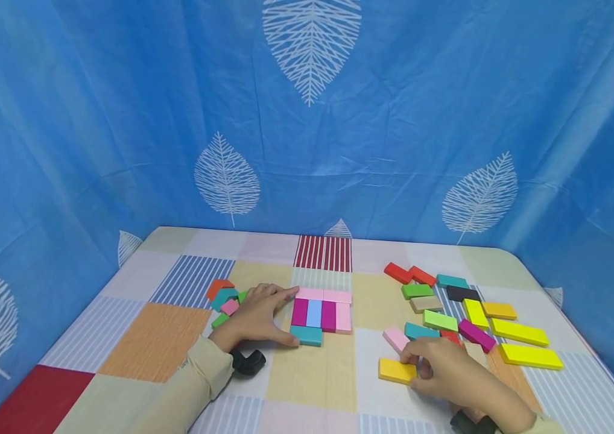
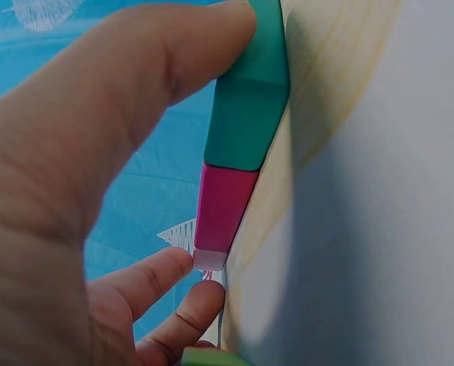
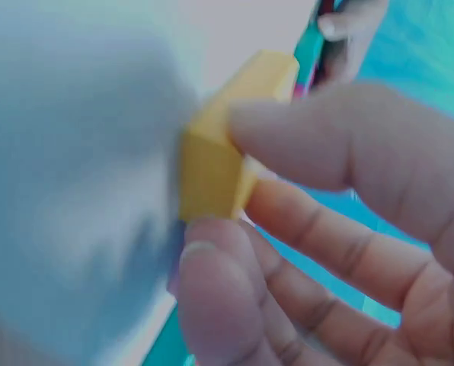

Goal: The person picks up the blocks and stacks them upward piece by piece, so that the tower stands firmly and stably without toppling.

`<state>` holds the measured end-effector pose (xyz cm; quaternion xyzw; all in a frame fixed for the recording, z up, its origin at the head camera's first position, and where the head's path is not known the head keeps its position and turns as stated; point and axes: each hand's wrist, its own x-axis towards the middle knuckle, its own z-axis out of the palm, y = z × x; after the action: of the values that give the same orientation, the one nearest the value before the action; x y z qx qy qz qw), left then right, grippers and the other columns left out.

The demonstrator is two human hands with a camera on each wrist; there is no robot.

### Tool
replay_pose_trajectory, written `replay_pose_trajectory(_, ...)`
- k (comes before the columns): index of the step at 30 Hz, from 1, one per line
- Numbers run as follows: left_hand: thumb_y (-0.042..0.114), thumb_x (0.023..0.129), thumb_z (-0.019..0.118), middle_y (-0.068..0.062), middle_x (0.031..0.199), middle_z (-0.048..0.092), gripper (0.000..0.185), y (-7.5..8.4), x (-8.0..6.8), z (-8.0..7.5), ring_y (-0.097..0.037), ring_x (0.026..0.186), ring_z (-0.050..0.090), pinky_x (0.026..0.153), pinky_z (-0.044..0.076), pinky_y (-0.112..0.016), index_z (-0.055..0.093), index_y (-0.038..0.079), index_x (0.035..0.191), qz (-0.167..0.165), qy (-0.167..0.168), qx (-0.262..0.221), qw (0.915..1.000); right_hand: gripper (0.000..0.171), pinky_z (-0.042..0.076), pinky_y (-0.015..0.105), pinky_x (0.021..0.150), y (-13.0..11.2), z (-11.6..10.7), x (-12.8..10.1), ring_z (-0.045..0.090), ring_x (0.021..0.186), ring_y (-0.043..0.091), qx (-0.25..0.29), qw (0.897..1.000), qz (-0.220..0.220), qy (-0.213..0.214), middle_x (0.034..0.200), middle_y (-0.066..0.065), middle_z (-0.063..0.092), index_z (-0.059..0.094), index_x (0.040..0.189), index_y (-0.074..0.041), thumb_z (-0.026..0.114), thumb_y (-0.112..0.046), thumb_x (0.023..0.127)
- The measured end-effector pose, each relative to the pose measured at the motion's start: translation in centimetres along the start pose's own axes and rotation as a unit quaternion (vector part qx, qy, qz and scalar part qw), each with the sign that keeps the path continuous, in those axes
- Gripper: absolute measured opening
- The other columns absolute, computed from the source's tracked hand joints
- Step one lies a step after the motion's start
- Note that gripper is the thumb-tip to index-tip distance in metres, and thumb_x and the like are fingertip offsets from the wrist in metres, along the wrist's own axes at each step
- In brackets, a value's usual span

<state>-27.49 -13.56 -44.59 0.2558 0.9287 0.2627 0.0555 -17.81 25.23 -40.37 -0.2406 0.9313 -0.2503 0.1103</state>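
In the head view my right hand (image 1: 445, 372) pinches an orange-yellow block (image 1: 394, 370) at its right end, low over the cloth. The right wrist view shows thumb and fingertips on that block (image 3: 223, 137). My left hand (image 1: 258, 316) spans the left side of a flat block arrangement. Its thumb touches a teal block (image 1: 306, 336) at the near end, and its fingertips reach a pink block (image 1: 309, 293) at the far end. Between these lie magenta blocks (image 1: 300, 312), a light blue block (image 1: 314, 313) and another pink block (image 1: 342, 317).
Several loose blocks spread at the right, including long yellow blocks (image 1: 531, 356), a black block (image 1: 463, 293) and a pink block (image 1: 395, 339). Left of my left hand lies a small group with an orange block (image 1: 219, 287). A blue curtain (image 1: 307, 150) hangs behind the patchwork-covered table (image 1: 312, 386).
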Motion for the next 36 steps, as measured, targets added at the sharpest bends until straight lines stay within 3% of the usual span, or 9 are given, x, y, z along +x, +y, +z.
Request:
replay_pose_trajectory(5,0.064,0.068,0.092,-0.012,0.141,0.059,0.115,-0.1,0.1,0.1,-0.036,0.138,0.044,0.116,0.035,-0.062,0.05,0.014,0.163,-0.002,-0.002,0.002,1.0,0.026,0.053,0.021,0.066,-1.1,1.4,1.1,0.051,0.074,-0.001,-0.005,0.999,-0.029,0.035,0.088,-0.015,0.061,0.08,0.105,-0.012,0.092,-0.009,0.083)
replay_pose_trajectory(10,0.063,0.069,0.093,-0.012,0.142,0.059,0.115,-0.1,0.1,0.1,-0.036,0.138,0.044,0.117,0.035,-0.062,0.049,0.014,0.164,0.003,-0.002,0.002,1.0,0.026,0.053,0.02,0.063,-1.3,3.1,2.4,0.053,0.074,-0.002,0.004,0.996,-0.056,0.076,0.087,-0.013,0.062,0.081,0.103,-0.008,0.091,-0.004,0.08)
replay_pose_trajectory(13,0.062,0.069,0.093,-0.012,0.142,0.059,0.115,0.0,0.1,0.0,-0.036,0.138,0.044,0.117,0.034,-0.062,0.049,0.013,0.163,0.005,-0.001,0.0,1.0,0.025,0.054,0.02,0.064,-1.2,3.5,3.4,0.055,0.073,-0.002,0.013,0.996,-0.061,0.071,0.089,-0.012,0.066,0.082,0.103,-0.008,0.091,-0.004,0.08)
replay_pose_trajectory(20,0.063,0.068,0.093,-0.011,0.142,0.06,0.115,0.2,0.1,0.0,-0.035,0.137,0.044,0.118,0.034,-0.061,0.05,0.014,0.163,-0.001,-0.002,-0.001,1.0,0.027,0.059,0.021,0.069,-2.5,2.5,5.3,0.061,0.072,0.003,0.098,0.994,-0.034,0.016,0.095,-0.005,0.072,0.082,0.11,-0.003,0.091,-0.004,0.084)
replay_pose_trajectory(26,0.063,0.068,0.093,-0.01,0.141,0.06,0.115,0.0,0.0,0.1,-0.034,0.136,0.044,0.117,0.035,-0.06,0.05,0.015,0.163,-0.006,-0.003,-0.001,1.0,0.025,0.059,0.021,0.07,-3.0,2.5,6.5,0.066,0.074,0.005,0.134,0.99,-0.015,0.026,0.091,-0.003,0.069,0.078,0.102,-0.004,0.09,0.001,0.082)
replay_pose_trajectory(36,0.064,0.068,0.092,-0.01,0.141,0.06,0.115,0.0,0.0,0.1,-0.034,0.137,0.044,0.118,0.035,-0.061,0.05,0.014,0.163,-0.007,-0.003,0.002,1.0,0.023,0.057,0.023,0.066,-3.6,2.9,7.6,0.064,0.071,0.013,0.144,0.988,0.03,0.048,0.084,-0.002,0.066,0.076,0.096,-0.006,0.092,0.001,0.081)
